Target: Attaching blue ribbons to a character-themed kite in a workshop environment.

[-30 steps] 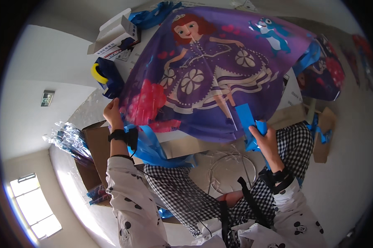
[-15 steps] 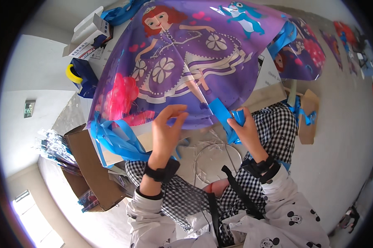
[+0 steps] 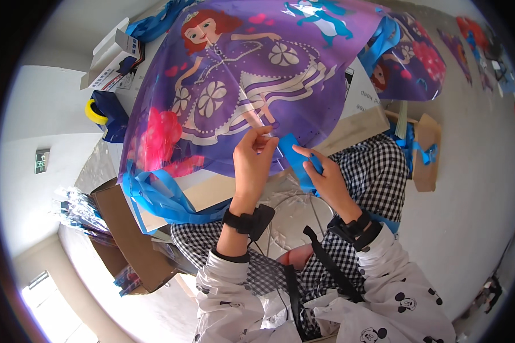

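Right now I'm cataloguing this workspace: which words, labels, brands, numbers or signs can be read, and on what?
White panel beneath purple kite: a few printed words legible, upside down; I won't copy wording.
Open white carton: dark lettering, too small to read reliably.
Green exit sign: pictogram visible; any lettering too small.

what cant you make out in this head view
All in the head view:
Left hand: whether it touches the purple printed sheet, since the hand itself hides the spot.
Blue strip: the part inside the right hand, covered by that hand.
Blue animal print: its head, cut off by the top edge.
Cardboard box: its lower contents, hidden by its side.
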Available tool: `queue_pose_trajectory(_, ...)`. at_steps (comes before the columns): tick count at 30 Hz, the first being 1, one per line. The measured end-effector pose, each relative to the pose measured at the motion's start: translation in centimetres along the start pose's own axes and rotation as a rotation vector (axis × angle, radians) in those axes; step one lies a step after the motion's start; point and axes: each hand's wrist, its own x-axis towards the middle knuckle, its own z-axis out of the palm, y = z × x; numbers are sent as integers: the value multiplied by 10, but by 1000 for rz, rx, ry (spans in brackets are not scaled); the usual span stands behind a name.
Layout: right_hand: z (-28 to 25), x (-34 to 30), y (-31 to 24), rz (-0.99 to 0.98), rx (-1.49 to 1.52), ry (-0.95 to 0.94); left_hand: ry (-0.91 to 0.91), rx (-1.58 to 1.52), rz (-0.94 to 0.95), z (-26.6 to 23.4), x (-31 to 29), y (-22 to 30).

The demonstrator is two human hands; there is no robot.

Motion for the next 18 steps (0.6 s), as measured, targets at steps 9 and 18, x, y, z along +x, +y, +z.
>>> queue_pose_trajectory(9, 2, -1, 6, -75, -129, 72, -28, -135, -54, -10, 6, 7)
queue_pose_trajectory(18, -3, -1, -6, 131, -156, -10, -61, -111, 17, -19, 8, 12)
